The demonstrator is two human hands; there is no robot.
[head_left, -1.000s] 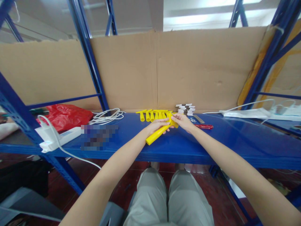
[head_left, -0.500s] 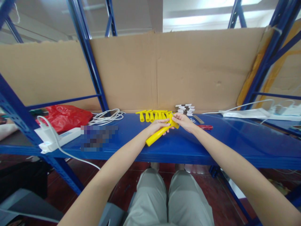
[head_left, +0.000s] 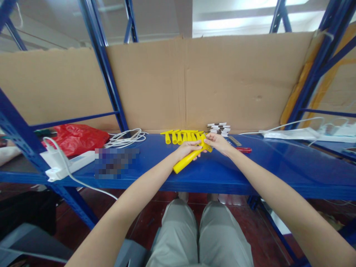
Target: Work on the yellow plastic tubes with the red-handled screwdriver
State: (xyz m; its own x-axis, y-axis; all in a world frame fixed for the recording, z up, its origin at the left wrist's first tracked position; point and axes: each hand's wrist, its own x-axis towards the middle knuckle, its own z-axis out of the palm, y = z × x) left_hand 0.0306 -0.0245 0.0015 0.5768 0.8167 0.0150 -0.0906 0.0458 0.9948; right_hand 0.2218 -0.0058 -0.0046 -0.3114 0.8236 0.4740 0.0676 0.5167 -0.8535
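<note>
A yellow tool (head_left: 187,162) with a thick round handle is held above the blue shelf, its handle pointing toward the near left. My left hand (head_left: 190,148) is closed around it near the head. At the head, my right hand (head_left: 216,142) pinches the yellow part with thumb and fingers. Behind my hands, several similar yellow pieces (head_left: 180,138) lie side by side in a row. A stack of small white and dark packets (head_left: 219,129) sits just beyond my right hand. To the right of that hand lies a red tool (head_left: 244,150).
On the left are a white power strip (head_left: 72,165), a red plastic bag (head_left: 80,139) and coiled white cable (head_left: 126,138). A cardboard panel (head_left: 236,81) stands behind the blue shelf (head_left: 278,167). Blue posts rise at both sides.
Both hands and the yellow tool have shifted very slightly; the tool's handle end is a little further right. The grip of both hands looks the same.
</note>
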